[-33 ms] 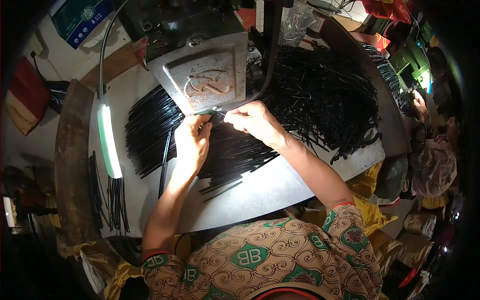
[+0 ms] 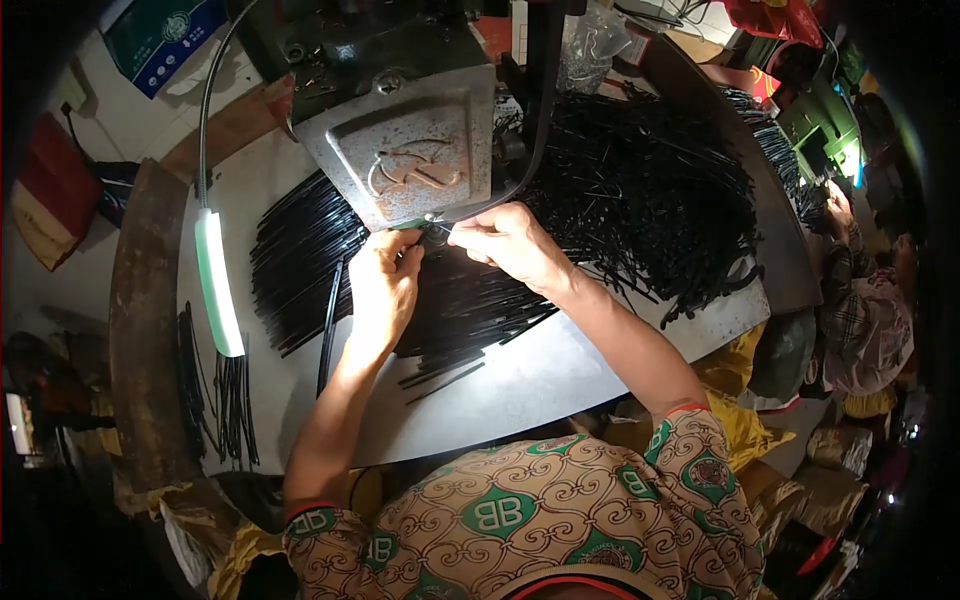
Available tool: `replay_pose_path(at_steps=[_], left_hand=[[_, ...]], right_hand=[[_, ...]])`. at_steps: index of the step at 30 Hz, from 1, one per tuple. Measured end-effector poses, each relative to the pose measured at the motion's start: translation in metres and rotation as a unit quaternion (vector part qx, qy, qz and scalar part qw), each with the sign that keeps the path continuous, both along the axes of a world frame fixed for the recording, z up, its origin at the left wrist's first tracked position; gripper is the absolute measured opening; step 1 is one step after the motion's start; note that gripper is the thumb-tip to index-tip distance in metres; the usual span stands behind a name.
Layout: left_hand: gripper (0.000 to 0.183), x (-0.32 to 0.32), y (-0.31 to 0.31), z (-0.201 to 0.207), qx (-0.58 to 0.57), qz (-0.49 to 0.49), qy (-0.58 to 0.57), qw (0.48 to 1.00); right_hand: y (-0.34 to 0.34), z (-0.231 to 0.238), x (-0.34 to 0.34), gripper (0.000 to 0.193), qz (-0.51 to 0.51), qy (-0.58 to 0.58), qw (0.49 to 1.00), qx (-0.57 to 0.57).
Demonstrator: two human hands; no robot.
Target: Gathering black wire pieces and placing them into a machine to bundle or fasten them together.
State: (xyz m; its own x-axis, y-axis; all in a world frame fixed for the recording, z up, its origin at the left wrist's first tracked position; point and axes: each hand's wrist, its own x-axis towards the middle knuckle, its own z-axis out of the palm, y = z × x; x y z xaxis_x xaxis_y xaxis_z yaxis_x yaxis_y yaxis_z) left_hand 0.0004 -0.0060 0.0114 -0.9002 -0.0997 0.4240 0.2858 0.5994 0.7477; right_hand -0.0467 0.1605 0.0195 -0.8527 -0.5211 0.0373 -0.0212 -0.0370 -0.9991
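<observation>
Both my hands meet just under the lower edge of a heavy machine head (image 2: 405, 150), whose metal front plate is worn and rusty. My left hand (image 2: 386, 275) is closed, its thumb and finger pinched together below the plate; what lies in them is hidden. My right hand (image 2: 512, 245) is also closed, in a pinch at the plate's lower right corner. A thin, light sliver shows at its fingertips, too small to name. Beneath and around my hands lie many thin black strips (image 2: 300, 255), roughly side by side on the pale tabletop (image 2: 500, 385).
A large tangled heap of black strips (image 2: 650, 190) covers the right of the table. At the left a lit lamp (image 2: 218, 285) hangs on a bendable neck above a small bundle of strips (image 2: 236, 410). Another person's hand (image 2: 840, 205) works at a green machine (image 2: 820, 130), far right.
</observation>
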Motion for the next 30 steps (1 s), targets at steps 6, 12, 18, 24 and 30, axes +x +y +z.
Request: replay_pose_path(at_steps=[6, 12, 18, 24, 30], left_hand=[[0.013, -0.002, -0.002, 0.002, -0.045, 0.003, -0.009, 0.999], [0.014, -0.001, -0.005, -0.002, -0.014, -0.002, -0.032, 0.999], [0.014, 0.005, 0.005, 0.009, -0.223, 0.020, 0.037, 0.974], [0.021, 0.033, 0.020, 0.010, -0.011, -0.087, -0.109, 0.990], [0.015, 0.048, -0.021, 0.020, -0.224, 0.056, 0.012, 0.973]], right_hand=[[0.001, 0.000, 0.000, 0.019, 0.002, 0.009, 1.000, -0.006], [-0.001, -0.001, 0.002, 0.017, -0.009, 0.007, 1.000, -0.001], [-0.002, -0.005, 0.002, 0.017, -0.022, 0.002, 1.000, 0.004], [-0.004, -0.005, 0.001, 0.018, 0.027, -0.056, 0.998, 0.006], [0.010, 0.014, 0.010, 0.019, 0.032, -0.121, 0.992, 0.006]])
